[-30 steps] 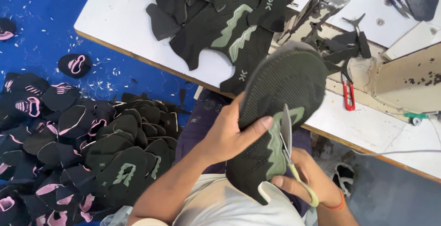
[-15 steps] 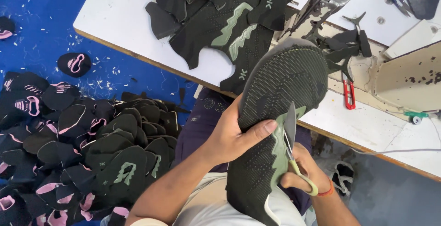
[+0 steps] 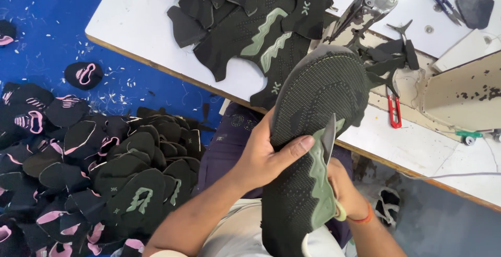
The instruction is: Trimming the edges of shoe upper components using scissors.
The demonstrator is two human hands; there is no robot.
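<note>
My left hand (image 3: 269,158) grips a black knitted shoe upper (image 3: 313,105) with a pale green wavy trim, thumb laid across its middle. The upper stands on end in front of me, its toe up toward the table. My right hand (image 3: 345,191) sits behind the upper's right edge, closed on a pair of scissors (image 3: 329,141) with a yellowish handle; the grey blades point up along the green trim. Much of the right hand is hidden by the upper.
A white table (image 3: 130,22) carries a stack of black uppers (image 3: 245,22), a sewing machine foot (image 3: 368,6), red snips (image 3: 395,112) and blue snips (image 3: 443,2). On the blue floor at left lies a heap of black uppers with pink and green trim (image 3: 94,168).
The scissors have moved up along the green trim, and the right hand has slid further behind the upper. The left hand keeps its grip.
</note>
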